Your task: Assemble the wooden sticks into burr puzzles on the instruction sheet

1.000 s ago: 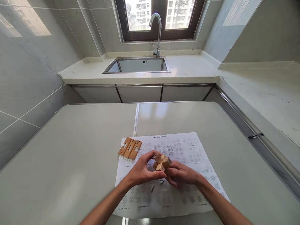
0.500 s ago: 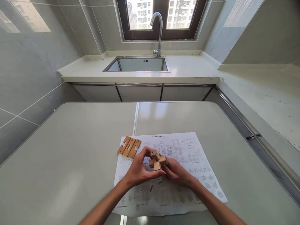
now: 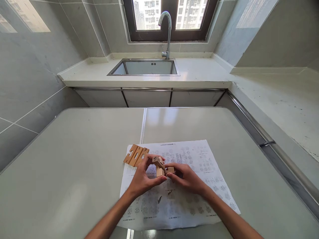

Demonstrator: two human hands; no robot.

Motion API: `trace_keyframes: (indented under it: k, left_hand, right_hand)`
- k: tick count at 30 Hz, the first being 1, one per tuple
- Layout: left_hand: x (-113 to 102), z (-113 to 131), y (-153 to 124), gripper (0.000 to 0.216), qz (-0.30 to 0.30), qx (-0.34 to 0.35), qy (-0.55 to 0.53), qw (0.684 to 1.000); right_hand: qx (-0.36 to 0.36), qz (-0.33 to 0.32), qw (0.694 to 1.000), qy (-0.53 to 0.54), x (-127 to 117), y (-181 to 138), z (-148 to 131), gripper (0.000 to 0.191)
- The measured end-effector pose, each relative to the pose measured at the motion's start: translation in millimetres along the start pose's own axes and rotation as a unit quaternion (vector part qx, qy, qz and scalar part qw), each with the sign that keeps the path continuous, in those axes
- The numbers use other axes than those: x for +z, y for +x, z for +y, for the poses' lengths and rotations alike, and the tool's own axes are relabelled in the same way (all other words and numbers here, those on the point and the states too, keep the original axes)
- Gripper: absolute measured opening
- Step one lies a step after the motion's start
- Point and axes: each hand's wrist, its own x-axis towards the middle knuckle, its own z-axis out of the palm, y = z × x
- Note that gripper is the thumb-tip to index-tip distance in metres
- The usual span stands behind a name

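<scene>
Wooden cluster (image 3: 161,167) lower than 1 s ago, now down near sheet (image 3: 199,159). Left hand (image 3: 142,179), right hand (image 3: 186,177) fingers pinch it from both sides. 3 spare pieces (image 3: 136,155) just beyond left fingers, unmoved; assembly ongoing.

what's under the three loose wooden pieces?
The three loose wooden pieces lie side by side, partly on the printed sheet and partly on the table. The print beneath them is covered.

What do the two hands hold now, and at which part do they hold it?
Both hold the interlocked wooden puzzle pieces: the left hand pinches the left side, the right hand the right end.
</scene>
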Motion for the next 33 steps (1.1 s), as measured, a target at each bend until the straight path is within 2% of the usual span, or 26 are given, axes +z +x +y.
trace_keyframes:
  k: [5, 10, 19, 25, 27, 30, 33]
  left_hand:
    - [-4.9, -4.4, -4.0, 0.056, 0.008, 0.004, 0.004, 1.000]
    - [-7.9, -11.9, -8.4, 0.064, 0.029, -0.014, 0.048, 0.998]
    - [-5.1, -3.7, -8.9, 0.060, 0.024, -0.005, 0.117, 0.993]
    - [-0.3, 3.2, -5.4, 0.055, 0.026, 0.006, 0.160, 0.987]
    - [0.2, 3.0, -4.5, 0.055, 0.028, 0.010, 0.166, 0.986]
    - [1.0, 2.1, -3.4, 0.055, 0.029, 0.019, 0.163, 0.986]
    - [3.7, 1.5, -2.9, 0.054, 0.024, 0.031, 0.154, 0.987]
  right_hand:
    - [-0.047, 0.093, 0.988, -0.112, -2.1, 0.9, 5.0, 0.028]
    - [-0.077, 0.155, 0.968, -0.181, -1.9, 1.8, 10.8, 0.028]
    - [-0.109, 0.166, 0.942, -0.269, 1.8, 2.4, 13.9, 0.025]
    - [-0.094, 0.161, 0.947, -0.262, 1.6, 3.3, 9.2, 0.029]
    - [-0.090, 0.170, 0.955, -0.226, 1.0, 3.1, 5.2, 0.034]
    - [-0.092, 0.178, 0.969, -0.147, 0.3, 1.7, -1.6, 0.030]
    - [-0.106, 0.147, 0.975, -0.128, 0.9, 0.1, -6.0, 0.028]
